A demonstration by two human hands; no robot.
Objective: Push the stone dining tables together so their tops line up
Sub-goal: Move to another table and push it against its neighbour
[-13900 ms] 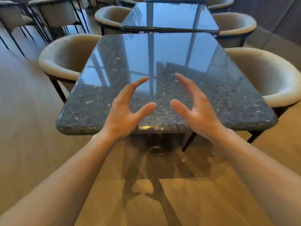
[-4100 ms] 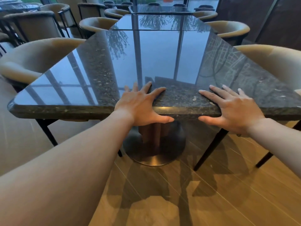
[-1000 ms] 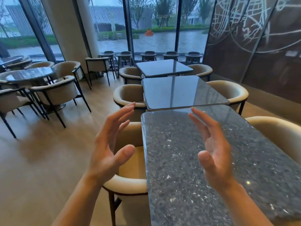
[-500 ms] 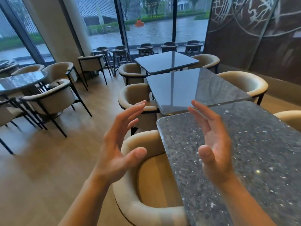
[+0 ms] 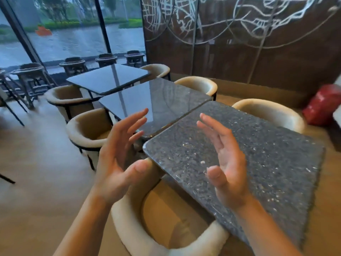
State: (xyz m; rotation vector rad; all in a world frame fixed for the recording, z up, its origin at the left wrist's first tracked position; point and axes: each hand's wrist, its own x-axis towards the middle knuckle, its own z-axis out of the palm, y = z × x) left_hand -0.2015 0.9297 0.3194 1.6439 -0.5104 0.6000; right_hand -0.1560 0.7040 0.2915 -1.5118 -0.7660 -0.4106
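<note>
so the near stone desk point(image 5: 258, 154), the speckled grey one, sits right in front of you and runs off toward your right, and its far edge lies along the near edge of the second stone desk point(image 5: 166, 100), the glossier one behind it, with only a thin dark seam between the two tops; the corners at both ends of that seam look about level, though you can't tell from here if the slabs actually touch. Your left hand point(image 5: 118, 163) and right hand point(image 5: 227, 169) are both up in the air with palms facing each other, fingers point(image 5: 132, 121) straight and a bit spread, holding nothing and not on the stone. The right one hovers over the near desk's left part, the left one is just off its left corner. A third desk point(image 5: 110, 78) stands a little apart behind the second, angled off toward the window point(image 5: 73, 39). Cream tub chairs are tucked round the lot: one right under your arms point(image 5: 132, 228), one on the left point(image 5: 84, 130), one on the far right side point(image 5: 267, 111). There's a red bag point(image 5: 323, 104) on the floor by the dark wall panel point(image 5: 239, 43) with white line drawings
</note>
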